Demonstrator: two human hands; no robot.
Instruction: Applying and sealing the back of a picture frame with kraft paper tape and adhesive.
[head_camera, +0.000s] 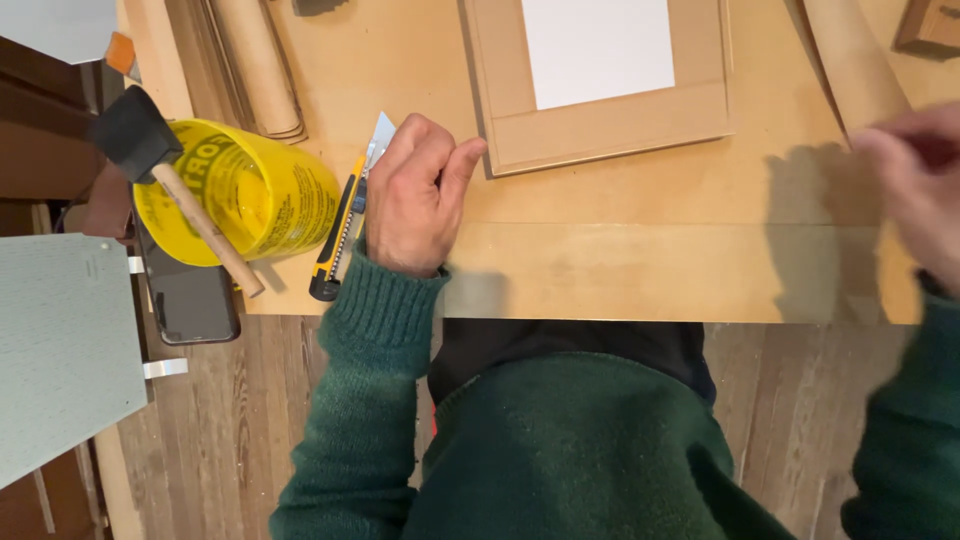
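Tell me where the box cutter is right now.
The box cutter lies on the table's left side, between the yellow bucket and the left hand.

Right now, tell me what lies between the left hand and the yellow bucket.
In the head view, a yellow utility knife with its blade out lies between the left hand and the yellow bucket, right beside the hand.
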